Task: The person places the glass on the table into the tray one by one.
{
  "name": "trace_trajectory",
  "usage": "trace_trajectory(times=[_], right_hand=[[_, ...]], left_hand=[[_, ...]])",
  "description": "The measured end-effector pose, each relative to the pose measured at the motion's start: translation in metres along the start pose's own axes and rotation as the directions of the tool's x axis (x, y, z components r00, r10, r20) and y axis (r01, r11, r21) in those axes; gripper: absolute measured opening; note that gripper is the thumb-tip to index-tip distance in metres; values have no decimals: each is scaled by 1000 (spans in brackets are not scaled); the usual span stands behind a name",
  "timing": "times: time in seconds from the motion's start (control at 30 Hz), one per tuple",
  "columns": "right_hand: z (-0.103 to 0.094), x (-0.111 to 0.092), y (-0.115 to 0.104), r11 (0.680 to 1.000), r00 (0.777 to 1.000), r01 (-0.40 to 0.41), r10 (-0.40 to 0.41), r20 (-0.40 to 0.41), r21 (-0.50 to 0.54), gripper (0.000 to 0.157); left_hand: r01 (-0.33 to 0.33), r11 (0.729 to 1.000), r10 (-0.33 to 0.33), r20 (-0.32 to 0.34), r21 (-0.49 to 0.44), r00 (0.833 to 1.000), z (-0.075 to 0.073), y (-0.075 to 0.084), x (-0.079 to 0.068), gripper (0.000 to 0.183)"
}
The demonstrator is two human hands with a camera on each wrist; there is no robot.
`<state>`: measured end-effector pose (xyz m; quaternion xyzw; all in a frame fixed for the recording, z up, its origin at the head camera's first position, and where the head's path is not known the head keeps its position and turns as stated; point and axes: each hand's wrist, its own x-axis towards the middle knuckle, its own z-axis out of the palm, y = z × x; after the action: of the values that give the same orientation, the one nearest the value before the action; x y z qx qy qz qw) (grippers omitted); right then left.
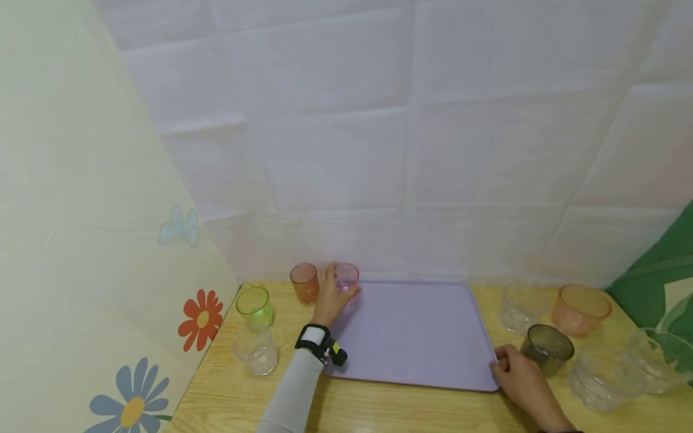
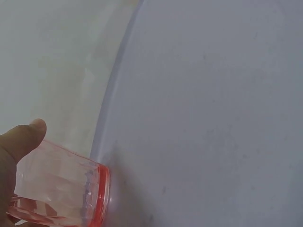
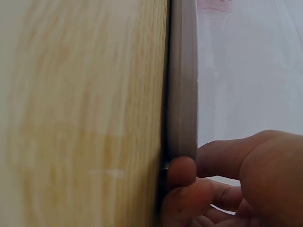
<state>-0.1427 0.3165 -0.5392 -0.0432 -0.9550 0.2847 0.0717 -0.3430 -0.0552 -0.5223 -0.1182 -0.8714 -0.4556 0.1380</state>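
Observation:
My left hand (image 1: 330, 300) grips a clear pink tumbler (image 1: 348, 275) at the far left corner of the lavender tray (image 1: 411, 337). In the left wrist view the thumb lies along the side of the tumbler (image 2: 59, 184), whose reddish base is right at the tray surface (image 2: 203, 113). My right hand (image 1: 521, 380) pinches the tray's near right corner. In the right wrist view, fingertips (image 3: 182, 171) curl at the underside of the tray rim (image 3: 183, 85), with the thumb at its other side.
Left of the tray stand an orange tumbler (image 1: 305, 284), a green one (image 1: 255, 307) and a clear one (image 1: 257, 352). A dark grey glass (image 1: 548, 350), a peach bowl (image 1: 581, 311) and several clear glasses (image 1: 522, 308) crowd the right side. A draped white sheet (image 1: 335, 156) backs the wooden table (image 1: 390, 409).

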Motion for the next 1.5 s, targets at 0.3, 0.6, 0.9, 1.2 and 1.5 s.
trace_trajectory(times=[0.3,0.6,0.9,1.2,1.5], right_hand=[[2,1,-2,1000,1000,20,-20,-19,-2,24],[4,1,-4,999,998,44,-44,-39,3,24],[3,1,-5,998,997,55,-55,-50,4,24],[2,0,-2,1000,1000,29,-29,-12,5,27],[2,0,-1,1000,999,30,-30,-17,3,25]], left_hand=[[15,1000,-16,18,23,1000,-6,3,-1,103],[-10,999,9,19,47,1000,-20,16,-1,107],[-17,1000,16,27,24,999,-35,27,-8,103],[-70,997,69,44,24,997,-55,38,-29,98],[-158,985,157,28,64,987,-68,45,-51,86]])
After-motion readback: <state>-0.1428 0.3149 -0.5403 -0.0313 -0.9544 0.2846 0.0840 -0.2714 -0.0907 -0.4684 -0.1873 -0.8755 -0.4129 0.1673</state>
